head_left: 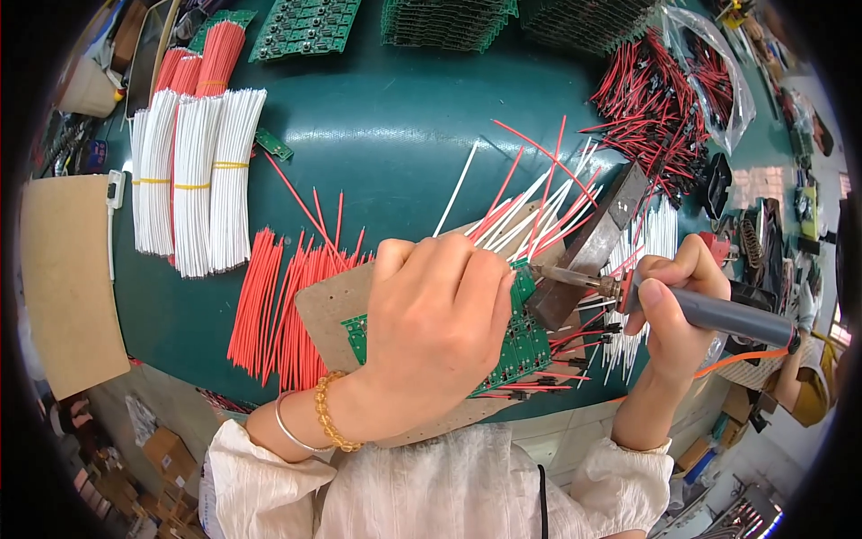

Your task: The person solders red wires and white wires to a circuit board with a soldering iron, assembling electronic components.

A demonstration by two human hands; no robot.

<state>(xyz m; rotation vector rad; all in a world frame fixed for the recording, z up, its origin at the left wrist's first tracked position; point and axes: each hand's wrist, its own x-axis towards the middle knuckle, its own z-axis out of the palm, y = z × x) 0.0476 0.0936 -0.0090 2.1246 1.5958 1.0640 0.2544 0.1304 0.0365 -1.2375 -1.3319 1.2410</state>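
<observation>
My right hand [673, 305] grips a soldering iron [718, 312] with a dark grey handle. Its tip meets the upper edge of a green circuit board panel [525, 346], close to the fingertips of my left hand [440, 310]. That hand is closed over the panel with its fingers curled down, hiding whatever they pinch. The panel lies on a brown board [328, 305]. Red and white wires [521, 216] fan out beyond my left fingers, and short red and black leads [548, 382] stick out along the panel's near edge. A dark metal bar [593, 247] lies slanted beneath the iron's tip.
Banded bundles of white wires [193, 189] and red wires [220, 58] lie at the far left. Loose red wires [301, 310] are left of the brown board. Stacked circuit boards [444, 22] line the back; a heap of red-black leads [646, 117] lies back right. An orange cord [741, 361] trails right.
</observation>
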